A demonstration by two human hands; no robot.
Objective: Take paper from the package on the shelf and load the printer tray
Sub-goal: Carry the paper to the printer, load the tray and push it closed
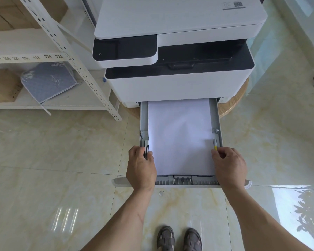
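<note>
Both hands sit at the tray's side guides. Your left hand (141,165) pinches the left guide tab (146,147) between thumb and fingers, narrow grip. Your right hand (228,164) is curled on the right guide tab (214,144), the one w/ the yellow marker; fingertips appear to touch it, but a full pinch can't be confirmed.

Task item location: the paper stack (180,136) lies flat in the pulled-out tray (217,116), which projects from the base of the printer (179,69). The stack's near edge sits just behind the rear-stop guide (182,178). The package isn't identifiable on the shelf (49,104) from this view.

Step in hand, as judged: set side guides to paper width.

Procedure:
1. Squeeze each tab fully before sliding; forcing a locked guide may strain it.
2. Move both guides inward evenly so the stack stays centred.
3. Stop when guides touch the sheet edges. No bowing, no gap.
4. Check the stack lies flat, corners under any retaining tabs.
5. Keep fingers clear of the tray walls, then push the tray in straight w/ both hands.

Risk: over-tight guides buckle the sheets; loose guides may skew the feed.
</note>
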